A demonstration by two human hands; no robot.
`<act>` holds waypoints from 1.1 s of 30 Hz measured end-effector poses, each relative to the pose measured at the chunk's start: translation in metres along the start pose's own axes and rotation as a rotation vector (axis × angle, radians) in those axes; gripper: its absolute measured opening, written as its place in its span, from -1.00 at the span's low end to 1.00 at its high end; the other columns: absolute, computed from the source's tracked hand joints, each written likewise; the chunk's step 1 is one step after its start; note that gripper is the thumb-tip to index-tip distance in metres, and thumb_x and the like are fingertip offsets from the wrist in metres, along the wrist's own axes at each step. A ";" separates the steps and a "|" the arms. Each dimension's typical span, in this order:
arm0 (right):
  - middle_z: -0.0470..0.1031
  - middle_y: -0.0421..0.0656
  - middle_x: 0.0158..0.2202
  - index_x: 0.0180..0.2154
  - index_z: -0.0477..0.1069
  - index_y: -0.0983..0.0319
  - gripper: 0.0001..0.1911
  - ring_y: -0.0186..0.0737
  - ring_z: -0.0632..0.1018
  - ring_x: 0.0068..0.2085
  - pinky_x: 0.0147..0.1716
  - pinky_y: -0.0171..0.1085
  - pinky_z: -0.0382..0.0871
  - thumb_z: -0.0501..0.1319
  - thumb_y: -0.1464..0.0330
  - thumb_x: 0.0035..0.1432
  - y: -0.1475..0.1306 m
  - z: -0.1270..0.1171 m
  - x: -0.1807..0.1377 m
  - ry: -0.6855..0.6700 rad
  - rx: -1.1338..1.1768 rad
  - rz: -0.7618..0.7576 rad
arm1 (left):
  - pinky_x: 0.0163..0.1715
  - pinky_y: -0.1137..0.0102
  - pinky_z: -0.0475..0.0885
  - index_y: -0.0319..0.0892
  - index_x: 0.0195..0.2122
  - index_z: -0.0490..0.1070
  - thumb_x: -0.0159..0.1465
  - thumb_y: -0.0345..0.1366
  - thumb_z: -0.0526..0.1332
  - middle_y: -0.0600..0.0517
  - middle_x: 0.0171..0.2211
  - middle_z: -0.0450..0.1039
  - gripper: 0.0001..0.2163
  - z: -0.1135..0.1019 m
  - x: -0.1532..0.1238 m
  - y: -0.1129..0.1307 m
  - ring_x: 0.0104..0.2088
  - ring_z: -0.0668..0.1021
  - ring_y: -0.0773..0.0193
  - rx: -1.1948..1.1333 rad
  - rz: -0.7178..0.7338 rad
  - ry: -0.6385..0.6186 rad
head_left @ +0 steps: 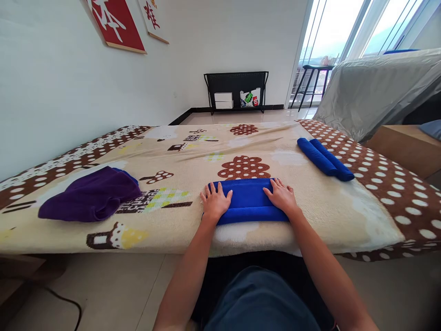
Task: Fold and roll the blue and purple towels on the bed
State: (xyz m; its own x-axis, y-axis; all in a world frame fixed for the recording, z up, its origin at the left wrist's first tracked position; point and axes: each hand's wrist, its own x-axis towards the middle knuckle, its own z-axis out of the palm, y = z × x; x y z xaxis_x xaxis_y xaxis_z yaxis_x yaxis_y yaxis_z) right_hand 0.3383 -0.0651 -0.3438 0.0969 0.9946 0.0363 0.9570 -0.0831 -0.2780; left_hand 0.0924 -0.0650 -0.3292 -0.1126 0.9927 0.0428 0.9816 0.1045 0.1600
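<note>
A blue cloth (246, 195) lies in front of me on the patterned blanket, its near edge rolled or folded over into a thicker band. My left hand (216, 201) rests flat on its left side, fingers spread. On its right side lies my right hand (280, 194), also flat with fingers apart. Two blue rolled cloths (325, 158) sit side by side to the right. Off to the left is a loose heap of purple cloth (91, 195), with a bit of blue showing behind it.
The blanket (193, 163) covers a wide bed-like surface with a brown dotted border. Beyond it stands a black rack (236, 82) against the wall. At the right are a plastic-covered bulky object (382, 87), a cardboard-coloured box (403, 149) and a dark stool (315, 69) near the window.
</note>
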 end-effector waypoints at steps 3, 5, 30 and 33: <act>0.06 0.05 0.39 0.32 0.13 0.26 -0.37 -0.05 0.08 0.41 0.31 0.12 -0.09 -0.06 0.07 0.37 0.001 0.002 0.000 0.022 0.021 -0.008 | 0.29 -0.19 -0.01 -0.26 0.39 0.07 0.37 0.10 -0.09 -0.30 0.41 -0.05 -0.31 0.002 0.000 -0.001 0.40 0.02 -0.23 -0.020 0.004 0.007; 0.09 0.05 0.38 0.31 0.16 0.27 -0.38 -0.04 0.10 0.40 0.31 0.13 -0.08 -0.04 0.08 0.36 0.002 0.003 -0.001 0.044 0.040 -0.015 | 0.29 -0.19 -0.01 -0.26 0.38 0.08 0.37 0.10 -0.07 -0.30 0.40 -0.04 -0.32 0.003 0.001 -0.003 0.40 0.03 -0.23 -0.036 0.011 0.023; 0.44 -0.15 0.18 0.12 0.38 0.07 -0.66 -0.15 0.47 0.16 0.11 -0.09 0.33 0.07 0.34 0.35 0.088 0.007 -0.106 0.453 0.252 -0.573 | 0.12 0.18 0.31 -0.06 0.18 0.29 0.36 -0.43 0.09 -0.07 0.10 0.47 -0.63 0.008 -0.094 -0.095 0.11 0.49 0.14 -0.303 0.737 0.462; 0.37 -0.15 0.24 0.21 0.29 0.06 -0.55 -0.13 0.43 0.20 0.15 -0.06 0.29 0.09 0.32 0.30 0.094 -0.002 -0.111 0.339 0.203 -0.553 | 0.19 0.14 0.24 -0.04 0.28 0.19 0.34 -0.41 0.08 -0.07 0.22 0.37 -0.53 0.004 -0.102 -0.103 0.23 0.40 0.11 -0.268 0.716 0.353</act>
State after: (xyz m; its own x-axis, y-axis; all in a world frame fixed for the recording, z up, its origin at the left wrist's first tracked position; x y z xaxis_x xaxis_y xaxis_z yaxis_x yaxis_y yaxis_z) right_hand 0.4179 -0.1838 -0.3717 -0.2798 0.8107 0.5142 0.8234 0.4781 -0.3057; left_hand 0.0034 -0.1769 -0.3542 0.4381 0.7318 0.5220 0.7694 -0.6056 0.2033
